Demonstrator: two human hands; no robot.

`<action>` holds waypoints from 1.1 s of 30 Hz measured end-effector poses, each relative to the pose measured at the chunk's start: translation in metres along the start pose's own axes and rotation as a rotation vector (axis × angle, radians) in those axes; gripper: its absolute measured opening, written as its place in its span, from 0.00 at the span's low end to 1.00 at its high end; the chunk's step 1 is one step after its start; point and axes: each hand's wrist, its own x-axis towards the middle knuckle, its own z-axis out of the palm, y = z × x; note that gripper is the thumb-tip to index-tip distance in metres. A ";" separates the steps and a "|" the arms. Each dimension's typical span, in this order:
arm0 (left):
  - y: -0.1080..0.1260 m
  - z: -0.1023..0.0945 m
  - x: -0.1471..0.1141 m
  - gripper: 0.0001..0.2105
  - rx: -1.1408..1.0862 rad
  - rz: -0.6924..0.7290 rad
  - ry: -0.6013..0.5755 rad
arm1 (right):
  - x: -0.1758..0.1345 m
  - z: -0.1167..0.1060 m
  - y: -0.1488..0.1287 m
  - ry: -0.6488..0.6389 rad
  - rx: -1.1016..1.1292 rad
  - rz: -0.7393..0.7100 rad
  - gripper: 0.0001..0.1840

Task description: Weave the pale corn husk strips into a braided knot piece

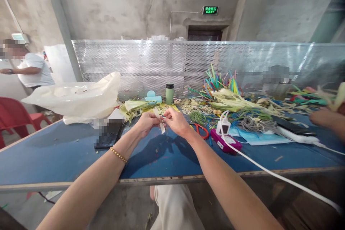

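Above the blue table (81, 161), my two hands meet close together at the middle. My left hand (145, 124) pinches a pale strip of corn husk (162, 127), its lower end hanging below the fingers. Beside it my right hand (176, 121) is closed, thumb and fingertips pressed together near the strip. Whatever thin thing sits in those fingertips is too small to make out. Red-handled scissors (202, 132) lie just right of my right hand. Behind the hands lie heaped corn husks (137, 106) and a green bottle (169, 94).
At left are a cream plastic bag (81, 97), a black phone (109, 134) and a red chair (18, 115). To the right, a purple power strip (225, 142) trails a white cable across the table edge. Another person's hand (327, 119) reaches in at far right.
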 end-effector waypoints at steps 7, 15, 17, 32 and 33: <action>-0.003 -0.004 0.003 0.07 0.040 0.030 0.002 | 0.000 0.001 0.000 0.014 -0.042 0.013 0.06; 0.008 0.000 -0.003 0.13 0.037 0.040 -0.155 | 0.002 -0.004 0.000 -0.026 -0.050 -0.023 0.08; 0.007 0.001 -0.004 0.14 0.067 0.057 -0.165 | 0.002 -0.005 0.001 -0.046 -0.042 -0.024 0.09; -0.003 0.000 0.001 0.06 0.227 0.031 0.017 | 0.004 -0.005 0.003 -0.011 0.070 0.029 0.11; -0.003 0.000 0.002 0.05 0.243 0.050 0.030 | 0.004 -0.004 0.003 -0.014 0.080 0.030 0.11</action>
